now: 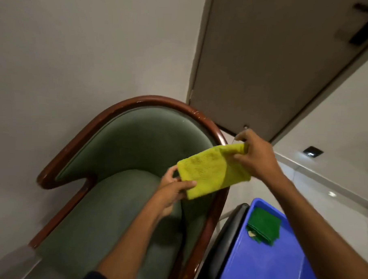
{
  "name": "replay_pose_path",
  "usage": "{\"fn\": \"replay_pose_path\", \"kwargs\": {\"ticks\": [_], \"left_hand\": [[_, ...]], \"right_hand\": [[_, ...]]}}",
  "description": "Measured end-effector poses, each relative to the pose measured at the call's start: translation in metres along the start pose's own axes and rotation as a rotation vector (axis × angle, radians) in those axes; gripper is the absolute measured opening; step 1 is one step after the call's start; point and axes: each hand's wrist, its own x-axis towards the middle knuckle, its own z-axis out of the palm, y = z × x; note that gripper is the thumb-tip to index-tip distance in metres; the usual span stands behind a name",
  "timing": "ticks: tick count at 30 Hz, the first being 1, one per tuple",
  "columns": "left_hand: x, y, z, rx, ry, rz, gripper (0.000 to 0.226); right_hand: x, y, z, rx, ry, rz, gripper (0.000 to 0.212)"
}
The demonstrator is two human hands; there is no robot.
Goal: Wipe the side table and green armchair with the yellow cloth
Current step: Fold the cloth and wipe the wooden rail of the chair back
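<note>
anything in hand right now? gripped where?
Yes: yellow cloth, folded, held over the green armchair. Left hand pinches its lower-left end, right hand its upper-right end.

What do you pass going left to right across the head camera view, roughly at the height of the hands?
Wooden armrest → green armchair seat → left hand → yellow cloth → right hand → pale floor. Lower right, a blue tray holds a green cloth.

At near right we see a blue tray [278,265] holding a folded green cloth [263,226]; a closed door [266,58] stands far right.
</note>
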Motion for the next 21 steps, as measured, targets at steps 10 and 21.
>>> {"fn": "replay_pose_path", "kwargs": {"ticks": [10, 21], "left_hand": [[0.056, 0.016, -0.017, 1.372, 0.323, 0.527, 0.074], [0.151, 0.172, -0.234, 2.158, 0.273, 0.687, 0.080]], "right_hand": [[0.019, 0.034, 0.120, -0.101, -0.078, 0.202, 0.097], [0.116, 0.015, 0.141, -0.487, 0.092, 0.021, 0.076]]}}
